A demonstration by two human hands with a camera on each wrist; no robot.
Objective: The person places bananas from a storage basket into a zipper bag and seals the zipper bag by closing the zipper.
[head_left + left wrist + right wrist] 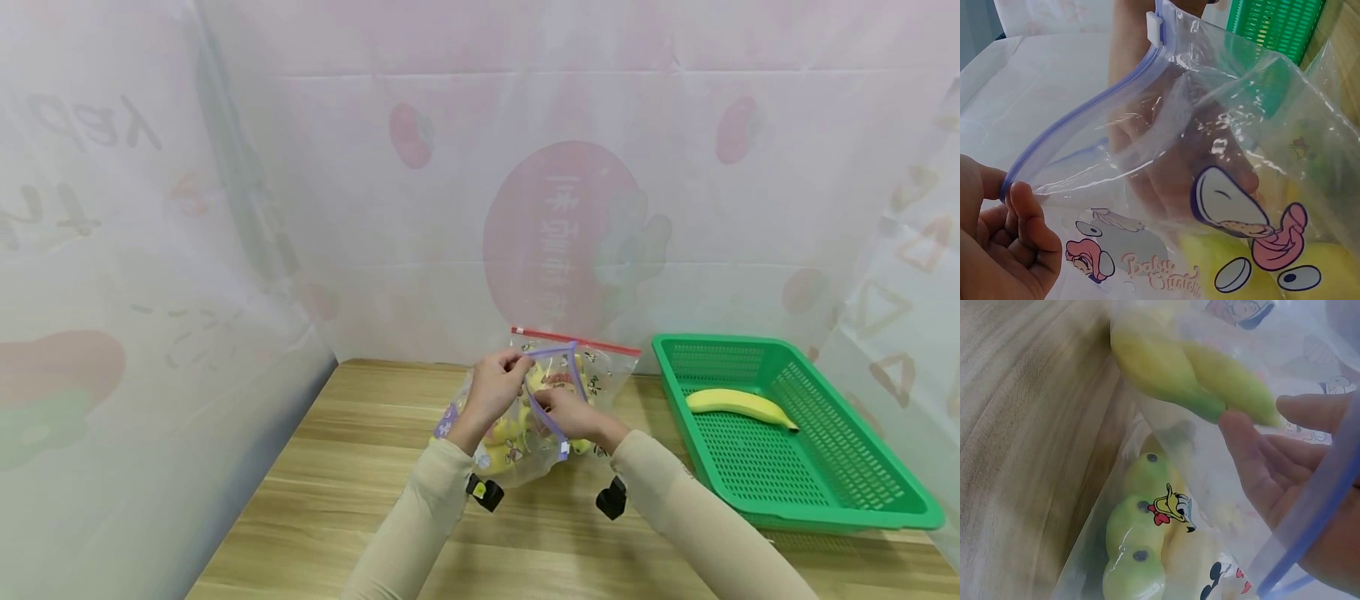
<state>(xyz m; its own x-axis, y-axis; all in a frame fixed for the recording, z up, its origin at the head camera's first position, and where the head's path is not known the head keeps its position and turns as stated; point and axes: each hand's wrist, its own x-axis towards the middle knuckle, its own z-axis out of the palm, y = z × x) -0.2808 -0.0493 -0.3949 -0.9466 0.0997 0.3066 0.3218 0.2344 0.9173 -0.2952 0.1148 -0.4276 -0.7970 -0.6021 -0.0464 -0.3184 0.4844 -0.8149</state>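
Observation:
My left hand (493, 387) pinches the purple zip edge of a clear printed bag (1147, 137) between thumb and fingers, keeping its mouth spread. Through that mouth reaches my right hand (573, 414), inside the bag, as the purple zip band (1319, 512) crossing over it shows. Its thumb and a fingertip lie on either side of the tapered end of a plump yellow-green fruit (1235, 381). A second similar fruit (1154, 359) lies against it in the bag. The white zip slider (1155, 29) sits at one end of the purple band.
A second clear bag with a red zip (585, 340) lies behind. Rounded yellow-green lumps with dark dots (1135, 537) show through printed plastic. To the right, a green basket (911, 500) holds a banana (738, 406). The wooden table (315, 500) meets printed curtains behind.

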